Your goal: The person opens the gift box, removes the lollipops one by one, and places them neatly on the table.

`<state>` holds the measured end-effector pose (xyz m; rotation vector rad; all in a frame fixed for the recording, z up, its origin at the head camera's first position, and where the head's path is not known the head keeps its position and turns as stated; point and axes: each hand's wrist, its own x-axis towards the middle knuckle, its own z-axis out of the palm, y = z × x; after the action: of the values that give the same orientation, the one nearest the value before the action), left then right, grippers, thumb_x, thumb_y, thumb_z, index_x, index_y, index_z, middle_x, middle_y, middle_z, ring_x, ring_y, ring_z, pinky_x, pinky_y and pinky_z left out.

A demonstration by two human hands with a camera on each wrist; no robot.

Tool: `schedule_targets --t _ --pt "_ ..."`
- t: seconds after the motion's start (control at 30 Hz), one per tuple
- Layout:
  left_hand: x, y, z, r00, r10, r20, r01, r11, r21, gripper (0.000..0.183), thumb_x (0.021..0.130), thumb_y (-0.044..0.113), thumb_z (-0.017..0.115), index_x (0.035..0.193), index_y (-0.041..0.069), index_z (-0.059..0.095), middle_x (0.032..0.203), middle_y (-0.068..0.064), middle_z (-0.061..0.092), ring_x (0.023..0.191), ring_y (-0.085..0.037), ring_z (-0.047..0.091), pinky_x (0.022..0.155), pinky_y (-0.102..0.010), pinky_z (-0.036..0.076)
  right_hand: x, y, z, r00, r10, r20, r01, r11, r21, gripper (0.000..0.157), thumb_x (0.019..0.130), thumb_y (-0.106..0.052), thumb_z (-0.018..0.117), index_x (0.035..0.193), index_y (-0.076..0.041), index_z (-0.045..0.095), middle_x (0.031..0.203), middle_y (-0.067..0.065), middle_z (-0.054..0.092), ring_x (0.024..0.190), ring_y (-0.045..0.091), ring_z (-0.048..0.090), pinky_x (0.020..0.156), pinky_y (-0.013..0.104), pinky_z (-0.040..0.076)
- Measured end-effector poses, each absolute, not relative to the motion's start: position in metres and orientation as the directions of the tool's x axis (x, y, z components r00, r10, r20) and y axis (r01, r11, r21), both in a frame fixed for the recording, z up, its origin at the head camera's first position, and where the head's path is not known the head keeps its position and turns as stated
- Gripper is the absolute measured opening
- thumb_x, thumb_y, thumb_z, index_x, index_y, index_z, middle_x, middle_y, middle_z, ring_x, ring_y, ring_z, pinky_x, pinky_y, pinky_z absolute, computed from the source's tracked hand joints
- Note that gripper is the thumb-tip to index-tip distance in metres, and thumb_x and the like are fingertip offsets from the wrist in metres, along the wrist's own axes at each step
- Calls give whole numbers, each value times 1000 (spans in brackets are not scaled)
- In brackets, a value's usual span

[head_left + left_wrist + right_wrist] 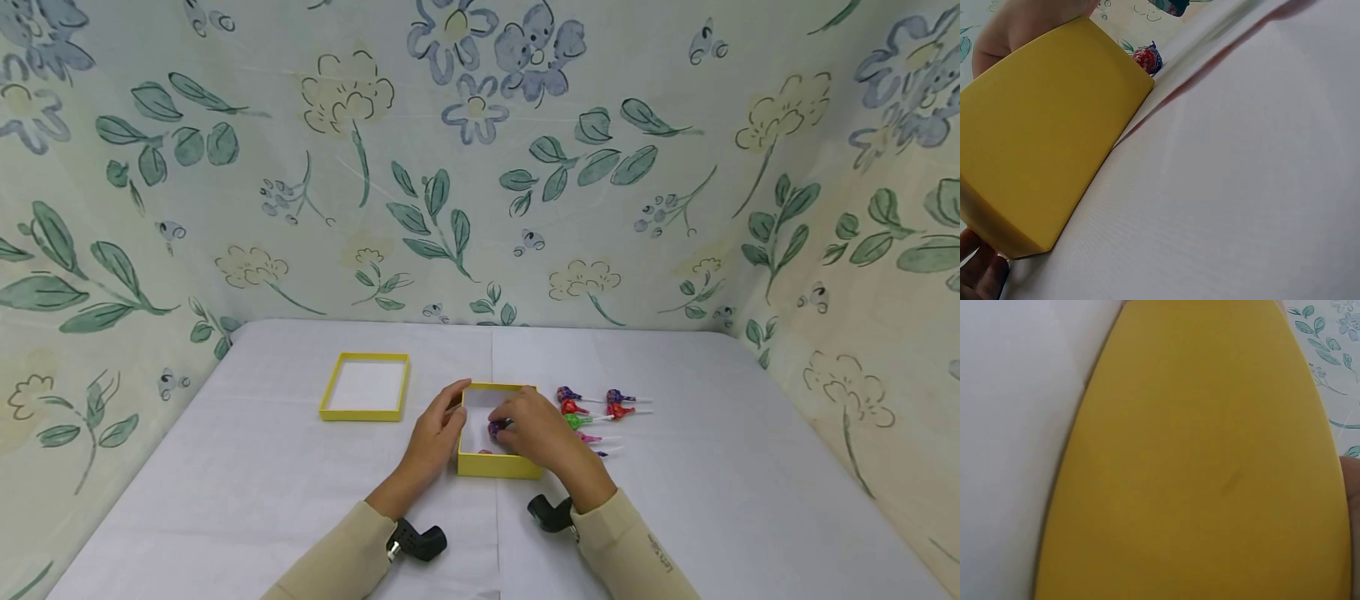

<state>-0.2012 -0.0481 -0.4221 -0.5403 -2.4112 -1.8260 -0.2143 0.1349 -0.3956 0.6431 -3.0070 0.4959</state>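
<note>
A yellow box [498, 467] with a white inside stands on the table in the head view. My left hand [433, 429] holds its left side, the fingers at the far left corner and the thumb against the left wall. Inside the box, my right hand [536, 425] pinches a lollipop in a dark purple wrapper [494, 428]; its stick is hidden by the hand. A bit of another lollipop [485, 452] shows behind the near wall. The box's yellow outer wall [1054, 125] fills much of both wrist views.
Right of the box lie several wrapped lollipops, among them a red one [617, 411] and a green one [576, 422], sticks pointing right. A shallow yellow-rimmed lid [362, 415] lies at the back left of the white-covered table [247, 467]. Floral cloth [480, 208] hangs behind and beside it.
</note>
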Motion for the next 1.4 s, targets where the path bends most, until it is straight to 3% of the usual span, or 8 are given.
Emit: schedule_targets --t 0.53,0.9,1.27,1.4 --pt "-202 -49 -423 -927 252 277 334 220 917 42 102 8 43 143 15 43 144 -16 45 129 -35 47 105 -46 42 -207 136 -385 -883 -455 115 -455 772 -444 23 83 -15 76 106 -14 76 104 -2 71 112 22 56 100 43 47" --pt "-208 -45 -433 -940 220 261 310 225 924 42 101 8 43 143 15 44 147 -14 43 131 -35 45 106 -47 40 -200 145 -374 -871 -447 204 -490 754 -438 25 81 -13 78 105 -14 75 103 -7 71 101 14 56 88 35 51" --pt "-225 -48 -464 -940 203 274 318 233 919 43 102 16 46 141 32 45 144 0 46 129 -23 48 105 -43 43 -195 170 -359 -894 -365 261 -448 761 -470 25 81 -14 78 106 -18 74 96 -12 67 96 13 59 82 35 54" --pt "-224 -47 -462 -938 197 286 329 242 913 43 101 15 45 141 31 45 145 0 45 130 -22 47 105 -45 42 -195 180 -353 -907 -332 258 -418 778 -469 26 81 -13 78 107 -17 74 99 -10 68 98 14 60 85 38 54"
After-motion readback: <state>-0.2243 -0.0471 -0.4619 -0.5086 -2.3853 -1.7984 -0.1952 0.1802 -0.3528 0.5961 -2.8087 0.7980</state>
